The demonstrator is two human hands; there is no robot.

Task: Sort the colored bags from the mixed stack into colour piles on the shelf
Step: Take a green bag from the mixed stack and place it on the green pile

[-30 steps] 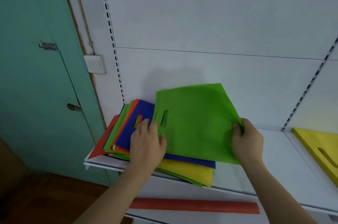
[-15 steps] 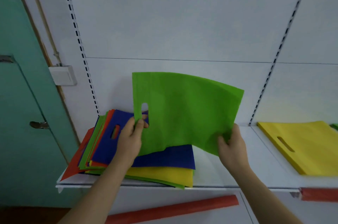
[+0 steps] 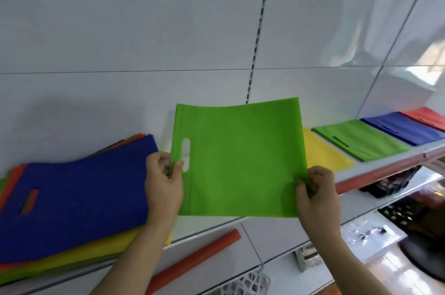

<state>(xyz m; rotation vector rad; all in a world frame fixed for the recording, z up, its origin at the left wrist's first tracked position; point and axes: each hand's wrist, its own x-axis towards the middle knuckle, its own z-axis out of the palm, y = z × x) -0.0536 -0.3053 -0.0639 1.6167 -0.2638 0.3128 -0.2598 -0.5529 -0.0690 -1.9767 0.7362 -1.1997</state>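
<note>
Both hands gripped one green bag (image 3: 240, 162), which I observed held flat and upright in the air above the front of the shelf (image 3: 385, 167). My left hand (image 3: 166, 186) pinched the bag's left edge beside its slot handle, thumb on the near face, fingers behind. My right hand (image 3: 315, 188) pinched the lower right corner, the fabric creasing slightly under the thumb. The bag touched no pile; its lower edge hung level with the shelf's front lip.

To the left lay the mixed stack (image 3: 72, 210), with a blue bag on top, its slot handle showing red and green beneath. Yellow, green and red edges protruded below the blue layer at the front and left sides. I noted the left forearm crossing the stack's right corner.

To the right, partly hidden behind the held bag, lay a yellow pile (image 3: 325, 155). Beyond it, in order along the shelf, sat a green pile (image 3: 361, 143), a blue pile (image 3: 404, 128) and a red pile (image 3: 426, 116), each just beside the next. How many bags each pile contained could not be determined.

A red price strip (image 3: 192, 261) ran along the edge of the lower shelf level. Dark goods lay on the lower levels at right, too blurred to identify. White wall panels (image 3: 120, 30) with slotted uprights stood behind the shelf.
</note>
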